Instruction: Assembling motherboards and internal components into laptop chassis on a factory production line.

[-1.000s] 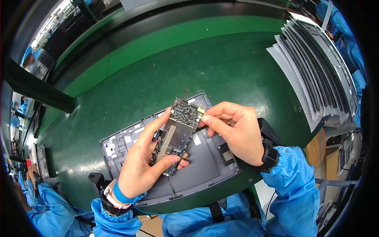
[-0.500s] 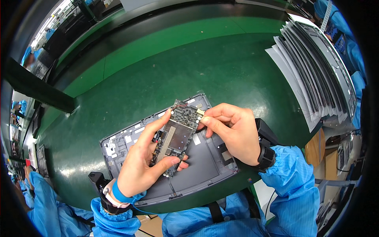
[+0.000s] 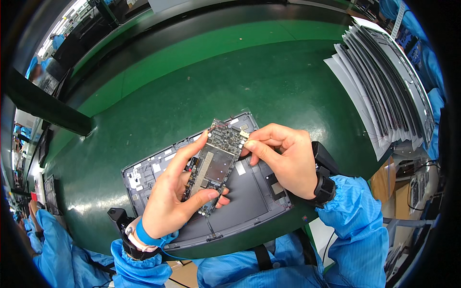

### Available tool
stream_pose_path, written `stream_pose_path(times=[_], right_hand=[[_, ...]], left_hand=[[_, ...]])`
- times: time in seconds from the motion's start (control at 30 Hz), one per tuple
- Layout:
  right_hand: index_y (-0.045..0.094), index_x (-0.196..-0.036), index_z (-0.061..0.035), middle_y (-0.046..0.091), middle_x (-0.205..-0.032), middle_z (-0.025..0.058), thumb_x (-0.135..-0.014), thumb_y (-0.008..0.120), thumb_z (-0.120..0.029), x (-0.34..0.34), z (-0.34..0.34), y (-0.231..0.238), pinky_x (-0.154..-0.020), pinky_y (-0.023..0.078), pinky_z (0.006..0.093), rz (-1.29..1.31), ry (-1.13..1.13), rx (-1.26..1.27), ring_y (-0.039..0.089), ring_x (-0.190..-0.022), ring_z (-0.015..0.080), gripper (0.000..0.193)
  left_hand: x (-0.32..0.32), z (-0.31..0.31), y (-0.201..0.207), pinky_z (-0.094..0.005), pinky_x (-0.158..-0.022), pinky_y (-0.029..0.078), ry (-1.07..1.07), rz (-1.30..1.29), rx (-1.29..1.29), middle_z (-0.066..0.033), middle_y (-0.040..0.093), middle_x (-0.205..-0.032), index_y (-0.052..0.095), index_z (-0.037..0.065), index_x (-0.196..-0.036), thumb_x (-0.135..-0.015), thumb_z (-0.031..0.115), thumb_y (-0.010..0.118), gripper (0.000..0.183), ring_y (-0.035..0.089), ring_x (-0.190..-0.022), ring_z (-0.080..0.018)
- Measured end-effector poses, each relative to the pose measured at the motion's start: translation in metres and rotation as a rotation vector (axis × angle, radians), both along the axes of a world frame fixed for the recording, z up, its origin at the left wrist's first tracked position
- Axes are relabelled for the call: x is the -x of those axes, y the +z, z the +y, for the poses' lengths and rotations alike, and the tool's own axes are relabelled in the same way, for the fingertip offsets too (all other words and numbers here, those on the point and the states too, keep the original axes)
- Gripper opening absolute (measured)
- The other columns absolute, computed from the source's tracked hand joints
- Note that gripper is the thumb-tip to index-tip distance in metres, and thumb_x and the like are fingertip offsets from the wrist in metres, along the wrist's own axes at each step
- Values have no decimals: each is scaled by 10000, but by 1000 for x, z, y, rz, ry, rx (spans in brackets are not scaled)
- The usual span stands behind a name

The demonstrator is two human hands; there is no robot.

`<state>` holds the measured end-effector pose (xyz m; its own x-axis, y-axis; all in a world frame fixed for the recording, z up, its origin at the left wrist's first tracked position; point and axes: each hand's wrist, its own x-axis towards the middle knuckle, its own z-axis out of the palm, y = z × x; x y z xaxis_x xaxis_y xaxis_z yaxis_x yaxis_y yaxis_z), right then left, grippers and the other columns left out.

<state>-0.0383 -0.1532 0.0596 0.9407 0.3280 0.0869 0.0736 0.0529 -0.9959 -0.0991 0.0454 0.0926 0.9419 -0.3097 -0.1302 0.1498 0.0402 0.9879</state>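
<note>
A dark circuit board [image 3: 218, 165], packed with small components and a pale strip, is tilted above a grey device housing [image 3: 240, 201]. My left hand [image 3: 170, 201] grips the board by its long edges, thumb on the near end and index finger up at the far left corner. At the board's upper right edge, by a pale connector [image 3: 244, 135], the thumb and forefinger of my right hand [image 3: 288, 161] are pinched together. What sits between those fingertips is too small to make out. The housing lies flat on the green table, with white stickers along its left side.
A stack of thin grey panels with white sheets between them [image 3: 379, 86] stands on the right of the green table [image 3: 158, 110]. A dark post [image 3: 53, 108] rises at the left. Beyond it, a person in a blue sleeve [image 3: 57, 249] sits at the lower left.
Hardly anything differs. The view has shifted slightly; both hands keep the same hold, my right fingers still pinched at the board's upper right edge.
</note>
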Motion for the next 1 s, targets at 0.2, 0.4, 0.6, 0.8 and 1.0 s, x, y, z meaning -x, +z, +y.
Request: stream_pose_path(times=[0.2,0.4,0.6,0.8,1.0], right_hand=[[632,-899,50,681,-775,104,-835,615,-40,-2,0,-1,-532,464,193,-27,-19,-4,609,-621,83,112],[650,-948,-3,671,-866,61,-791,648,-38,3,-27,11,-521,446,192,-268,-120,191,593,-676,68,161],[662,-883,-22,650,-885,72,-721,681,-15,49,-88,19,-544,439,228,-368,-169,553,570,-662,124,164],[615,-973,42,647,-881,93,-843,605,-50,91,-122,16,-557,440,195,163,-325,296,579,-658,85,160],[551,-1092,73,640,-994,192,-869,533,-42,81,-95,10,-483,450,206,249,-256,-14,585,-608,120,252]], left_hand=[[-3,-3,2,-346,-802,539,9,-3,-25,-161,310,-1373,209,52,-1410,-779,-174,532,744,610,-953,-251],[-4,1,2,-314,-771,532,58,0,-20,-180,470,-1246,225,64,-1411,-782,-170,520,733,633,-886,-233],[-3,1,-5,-300,-770,517,72,-63,-36,-177,564,-1113,221,67,-1414,-794,-147,511,717,636,-839,-204],[-1,3,1,-313,-763,519,79,-72,-59,-182,596,-1050,213,65,-1416,-786,-157,502,728,644,-805,-203],[-3,-1,-5,-303,-696,541,106,-86,-52,-180,605,-966,200,68,-1420,-780,-135,502,736,641,-739,-199]])
